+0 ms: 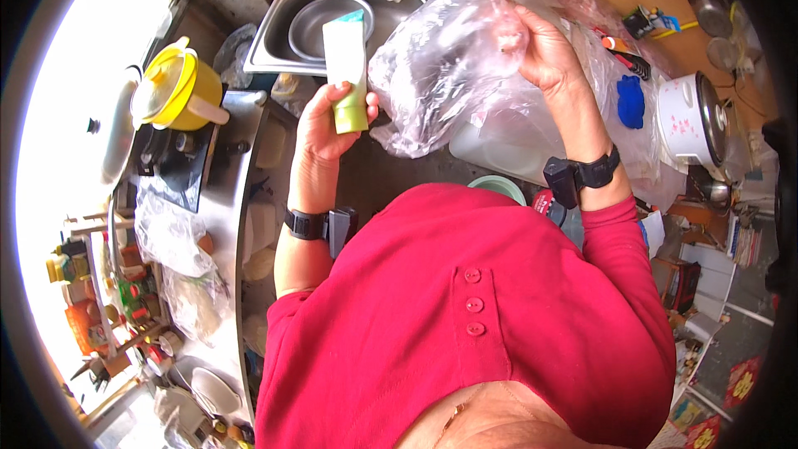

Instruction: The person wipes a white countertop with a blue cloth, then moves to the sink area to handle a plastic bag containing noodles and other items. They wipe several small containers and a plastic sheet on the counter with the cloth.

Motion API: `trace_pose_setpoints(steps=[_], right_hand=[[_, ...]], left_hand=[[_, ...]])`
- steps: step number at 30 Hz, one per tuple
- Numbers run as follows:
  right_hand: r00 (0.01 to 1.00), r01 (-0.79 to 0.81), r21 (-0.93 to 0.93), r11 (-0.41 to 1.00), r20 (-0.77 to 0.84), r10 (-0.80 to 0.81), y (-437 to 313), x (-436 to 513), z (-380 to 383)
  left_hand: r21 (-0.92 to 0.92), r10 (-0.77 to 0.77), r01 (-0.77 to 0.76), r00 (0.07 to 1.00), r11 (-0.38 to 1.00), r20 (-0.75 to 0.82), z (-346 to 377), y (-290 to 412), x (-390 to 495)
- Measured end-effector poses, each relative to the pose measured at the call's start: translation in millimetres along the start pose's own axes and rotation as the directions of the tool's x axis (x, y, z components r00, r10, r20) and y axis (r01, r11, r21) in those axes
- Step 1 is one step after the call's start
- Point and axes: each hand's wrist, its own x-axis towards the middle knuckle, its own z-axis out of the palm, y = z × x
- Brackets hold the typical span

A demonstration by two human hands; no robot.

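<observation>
My left hand (327, 113) grips a squeeze tube (346, 68) with a green cap, its cap end down and its flat crimped end up. My right hand (543, 50) pinches the gathered edge of a clear plastic bag (439, 62), which bulges out to the left towards the tube. Whether anything lies inside the bag is hard to tell. Behind the tube, a round metal basin (300, 26) sits in the stainless steel sink (265, 57). Both wrists wear black straps with a small black box.
A steel counter (234, 168) on the left bears a yellow pot (199, 90) and plastic bags (171, 237). To the right stand a white rice cooker (686, 118) and a blue cloth-like item (630, 101) on plastic sheeting. A pale green tub (502, 185) is low in front of me.
</observation>
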Motion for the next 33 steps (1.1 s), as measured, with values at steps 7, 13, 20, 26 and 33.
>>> trace_pose_setpoints(steps=[7,13,20,26,33], right_hand=[[0.961,-0.017,-0.392,0.92,-0.262,-0.094,13,15,-2],[0.943,-0.151,-0.922,0.355,-0.242,-0.228,25,22,-3],[0.982,0.144,-0.92,0.365,0.089,-0.165,42,39,17],[0.941,0.3,-0.954,0.006,0.296,0.164,124,77,33],[0.948,0.293,-0.939,0.18,0.309,0.07,96,108,34]], left_hand=[[-0.075,0.065,-0.063,0.997,0.995,0.034,-15,25,-20],[-0.227,0.031,-0.024,0.999,0.974,0.026,-14,38,-27],[-0.141,0.038,-0.043,0.998,0.989,-0.04,-23,47,-30],[0.129,0.089,-0.068,0.982,0.989,-0.169,-14,42,-23],[0.191,0.193,-0.197,0.98,0.962,0.039,-21,65,-33]])
